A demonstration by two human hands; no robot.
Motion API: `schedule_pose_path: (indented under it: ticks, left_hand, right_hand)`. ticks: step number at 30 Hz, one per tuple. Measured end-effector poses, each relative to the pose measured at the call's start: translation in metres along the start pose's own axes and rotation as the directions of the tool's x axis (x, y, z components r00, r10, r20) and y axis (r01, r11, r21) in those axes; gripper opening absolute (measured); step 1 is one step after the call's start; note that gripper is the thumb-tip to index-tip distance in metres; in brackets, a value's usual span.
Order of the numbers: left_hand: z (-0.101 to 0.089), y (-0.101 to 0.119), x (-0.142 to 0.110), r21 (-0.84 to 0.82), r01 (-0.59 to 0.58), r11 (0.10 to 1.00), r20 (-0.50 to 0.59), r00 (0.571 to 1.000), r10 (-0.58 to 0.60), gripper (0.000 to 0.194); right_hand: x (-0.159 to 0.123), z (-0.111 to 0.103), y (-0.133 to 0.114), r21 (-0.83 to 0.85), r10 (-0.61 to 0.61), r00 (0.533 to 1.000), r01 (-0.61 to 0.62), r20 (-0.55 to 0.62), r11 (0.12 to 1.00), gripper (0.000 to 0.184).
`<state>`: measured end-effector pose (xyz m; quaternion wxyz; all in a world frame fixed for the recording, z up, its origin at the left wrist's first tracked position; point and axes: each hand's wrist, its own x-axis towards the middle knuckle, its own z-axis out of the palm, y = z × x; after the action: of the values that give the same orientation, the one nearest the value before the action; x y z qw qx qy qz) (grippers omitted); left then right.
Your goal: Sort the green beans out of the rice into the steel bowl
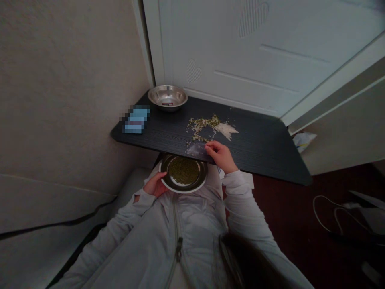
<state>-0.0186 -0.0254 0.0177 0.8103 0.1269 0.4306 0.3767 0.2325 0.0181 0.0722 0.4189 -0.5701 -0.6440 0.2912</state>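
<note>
My left hand grips the left rim of a bowl, which sits at my lap just under the table's front edge. Small green beans cover much of the bowl's bottom. Over the table's near edge, my right hand pinches a clear plastic sheet lying flat on the tabletop. Whether it is a card or a bag, I cannot tell. Just beyond the sheet, green beans mixed with pale grains lie scattered in a rough ring. A pile of white grains adjoins it on the right.
A shiny metal bowl stands at the back left of the dark table. Near the left edge lies a blurred blue object. A white door rises behind the table, and a pale cable runs along the floor at right.
</note>
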Motion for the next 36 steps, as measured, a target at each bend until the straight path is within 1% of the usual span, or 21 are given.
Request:
schedule_pose_path:
  ticks: [4, 7, 15, 18, 21, 23, 26, 30, 33, 36]
  left_hand:
    - [-0.002, -0.001, 0.002, 0.003, -0.016, 1.0, 0.01, 1.0, 0.016, 0.043]
    - [-0.003, -0.001, 0.003, 0.019, -0.024, 1.0, 0.012, 1.0, 0.024, 0.044]
    - [-0.003, -0.001, 0.003, 0.016, -0.038, 0.999, 0.039, 0.999, 0.037, 0.045]
    - [-0.004, -0.001, 0.003, 0.008, -0.004, 1.0, 0.038, 0.999, 0.004, 0.045]
    - [-0.006, -0.002, 0.004, 0.006, -0.004, 1.0, 0.072, 0.997, 0.003, 0.046]
    - [-0.008, -0.003, 0.006, 0.004, -0.013, 1.0, 0.096, 0.995, 0.012, 0.046]
    - [-0.009, -0.003, 0.007, 0.001, -0.006, 1.0, 0.096, 0.995, 0.006, 0.045]
    - [-0.007, -0.002, 0.005, -0.023, 0.013, 1.0, 0.068, 0.998, -0.011, 0.042]
    - [-0.004, -0.001, 0.004, -0.041, 0.011, 0.999, 0.052, 0.999, -0.009, 0.041]
    - [-0.003, -0.001, 0.003, -0.037, 0.006, 0.999, 0.059, 0.998, -0.004, 0.04]
  right_hand:
    - [0.001, 0.001, -0.002, -0.031, -0.003, 0.994, 0.0, -0.106, 1.0, 0.023]
    - [0.001, 0.001, -0.002, -0.021, 0.014, 0.986, -0.018, -0.165, 1.0, 0.024]
    - [0.004, 0.003, -0.002, -0.037, 0.015, 0.983, -0.022, -0.182, 0.999, 0.024]
    - [0.008, 0.008, -0.004, -0.025, 0.036, 0.975, -0.042, -0.22, 0.999, 0.024]
    - [0.014, 0.014, -0.005, -0.008, 0.061, 0.965, -0.065, -0.255, 0.998, 0.024]
    - [0.015, 0.017, -0.006, -0.04, 0.049, 0.966, -0.061, -0.254, 0.997, 0.023]
    - [0.015, 0.019, -0.009, -0.1, 0.012, 0.976, -0.035, -0.216, 0.994, 0.022]
    - [0.012, 0.018, -0.009, -0.051, -0.032, 0.991, 0.025, -0.128, 0.998, 0.024]
    - [0.011, 0.017, -0.008, -0.031, -0.034, 0.99, 0.03, -0.137, 0.999, 0.025]
    - [0.011, 0.018, -0.009, -0.058, -0.036, 0.99, 0.028, -0.134, 0.998, 0.024]
